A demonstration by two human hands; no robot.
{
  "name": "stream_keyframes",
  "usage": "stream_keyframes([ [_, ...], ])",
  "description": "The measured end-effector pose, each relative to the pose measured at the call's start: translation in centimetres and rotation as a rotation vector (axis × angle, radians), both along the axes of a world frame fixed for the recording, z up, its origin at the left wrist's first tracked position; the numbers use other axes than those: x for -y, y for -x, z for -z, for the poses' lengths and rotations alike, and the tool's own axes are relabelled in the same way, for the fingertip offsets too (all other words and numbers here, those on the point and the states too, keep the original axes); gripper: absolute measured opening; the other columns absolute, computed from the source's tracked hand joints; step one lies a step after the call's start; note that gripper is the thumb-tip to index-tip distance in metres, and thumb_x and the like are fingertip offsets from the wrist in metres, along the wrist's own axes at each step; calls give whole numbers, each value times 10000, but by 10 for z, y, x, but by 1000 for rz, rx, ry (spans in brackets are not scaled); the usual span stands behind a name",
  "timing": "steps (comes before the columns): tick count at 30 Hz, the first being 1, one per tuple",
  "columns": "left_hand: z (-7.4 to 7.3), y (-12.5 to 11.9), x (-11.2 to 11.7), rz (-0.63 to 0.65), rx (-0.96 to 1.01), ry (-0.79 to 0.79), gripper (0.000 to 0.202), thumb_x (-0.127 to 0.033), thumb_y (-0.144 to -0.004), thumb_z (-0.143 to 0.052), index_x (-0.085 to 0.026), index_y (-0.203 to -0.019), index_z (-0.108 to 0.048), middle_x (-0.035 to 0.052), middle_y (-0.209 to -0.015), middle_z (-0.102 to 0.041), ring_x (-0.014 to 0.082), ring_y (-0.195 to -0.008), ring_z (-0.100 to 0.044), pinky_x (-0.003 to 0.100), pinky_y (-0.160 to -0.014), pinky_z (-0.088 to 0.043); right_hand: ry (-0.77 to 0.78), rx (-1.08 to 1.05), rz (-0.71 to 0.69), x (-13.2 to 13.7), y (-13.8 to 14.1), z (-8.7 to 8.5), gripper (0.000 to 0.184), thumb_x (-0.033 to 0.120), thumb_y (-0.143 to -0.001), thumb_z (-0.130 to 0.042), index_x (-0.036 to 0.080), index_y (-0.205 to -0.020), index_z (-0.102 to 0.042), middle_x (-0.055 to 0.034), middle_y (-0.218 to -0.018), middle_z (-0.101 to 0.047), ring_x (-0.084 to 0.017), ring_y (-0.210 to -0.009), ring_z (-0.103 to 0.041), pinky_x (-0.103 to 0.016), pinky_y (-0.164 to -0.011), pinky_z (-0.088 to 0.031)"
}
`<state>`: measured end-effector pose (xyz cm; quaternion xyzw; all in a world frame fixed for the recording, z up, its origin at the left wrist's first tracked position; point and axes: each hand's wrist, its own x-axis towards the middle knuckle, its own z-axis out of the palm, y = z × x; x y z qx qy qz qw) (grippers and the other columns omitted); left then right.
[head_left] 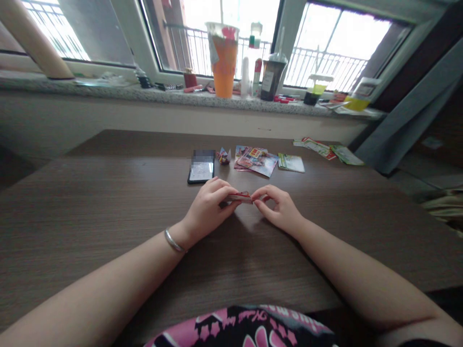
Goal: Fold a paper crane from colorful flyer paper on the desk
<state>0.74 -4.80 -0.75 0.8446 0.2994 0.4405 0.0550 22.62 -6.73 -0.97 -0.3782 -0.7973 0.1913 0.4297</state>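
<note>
Between my hands, just above the dark wood table [144,226], is a small folded piece of paper [241,196] with red and pale colours, seen nearly edge-on. My left hand [211,200], below a silver bangle [174,240], grips its left part between thumb and fingers. At the right end, my right hand [277,205] pinches the paper's edge between thumb and fingertips. Behind them lie a phone [201,168] with its screen lit, a small folded paper piece [223,156] with pointed corners, and several printed colour leaflets [256,161].
A stack of green and white cards [291,163] lies right of the leaflets, with more printed papers [318,148] at the far right. On the granite windowsill [173,97] stand an orange drink cup [223,62], a dark drink cup [273,77] and several bottles.
</note>
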Motion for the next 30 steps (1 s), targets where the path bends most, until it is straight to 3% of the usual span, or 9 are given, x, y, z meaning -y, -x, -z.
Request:
stream_keyframes([
  [7, -3, -2, 5, 49, 134, 120, 43, -183, -851, -640, -174, -889, -659, 37, -850, -617, 139, -791, -589, 261, -738, -511, -54, 74, 0, -2, 0, 2, 160, 238, -804, -685, 228, -956, -637, -50, -959, -688, -186, -888, -609, -312, -687, -531],
  [14, 0, -3, 3, 116, 88, 109, 84, -166, -869, -615, -193, -919, -678, 50, -898, -666, 161, -861, -621, 420, -987, -452, -164, -3, 21, -3, 3, -1, 20, 213, -830, -659, 229, -836, -649, -41, -912, -704, -164, -853, -629, -290, -665, -526],
  [21, -5, -5, 10, 136, 104, 86, 202, -145, -843, -635, -207, -1035, -642, 64, -1012, -663, 188, -995, -608, 424, -984, -468, -256, 129, 148, 1, 2, -4, 47, 211, -840, -645, 240, -804, -632, -24, -908, -715, -175, -871, -636, -342, -808, -514],
  [30, -9, -4, 11, 37, 131, -9, 61, -192, -851, -663, -198, -911, -670, 49, -927, -681, 177, -901, -628, 359, -845, -517, -286, 200, 147, 4, 2, -9, 42, 219, -853, -622, 243, -819, -618, -22, -918, -719, -186, -885, -632, -349, -826, -502],
])
